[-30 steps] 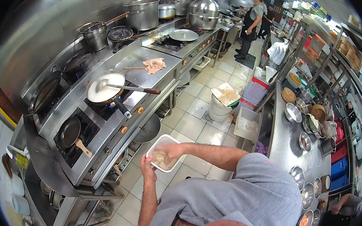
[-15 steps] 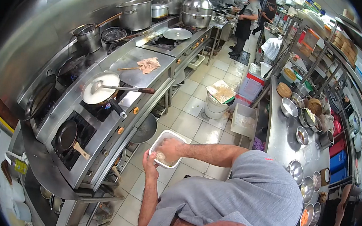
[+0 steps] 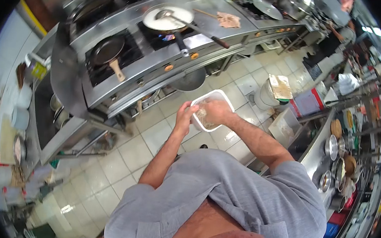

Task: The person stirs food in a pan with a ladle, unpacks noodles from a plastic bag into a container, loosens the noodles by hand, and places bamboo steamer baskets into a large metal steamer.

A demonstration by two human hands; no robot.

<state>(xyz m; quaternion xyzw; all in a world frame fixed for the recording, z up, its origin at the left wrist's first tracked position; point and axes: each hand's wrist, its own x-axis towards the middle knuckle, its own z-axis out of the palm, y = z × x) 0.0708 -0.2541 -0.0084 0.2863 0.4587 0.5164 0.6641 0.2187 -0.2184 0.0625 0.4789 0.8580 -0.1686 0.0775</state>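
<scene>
A white plastic tub (image 3: 218,95) is held over the floor in front of my body. My left hand (image 3: 185,117) grips it by the left rim, thumb over the edge. Inside it lie pale, stringy shreds (image 3: 203,118) that look like noodles. My right hand (image 3: 217,112) reaches down into the tub among these shreds; its fingers are mostly hidden.
Along the stove stand a small black pan (image 3: 108,50) with a wooden handle and a pan of white liquid (image 3: 160,22) with a ladle across it. A pink cloth (image 3: 228,20) lies beside it. A white bucket (image 3: 263,96) stands on the floor. Another person (image 3: 331,43) stands at upper right.
My view has turned right and tipped downward, so the stove sits higher in the picture. My right hand stays in the tub, and my left hand still holds its rim.
</scene>
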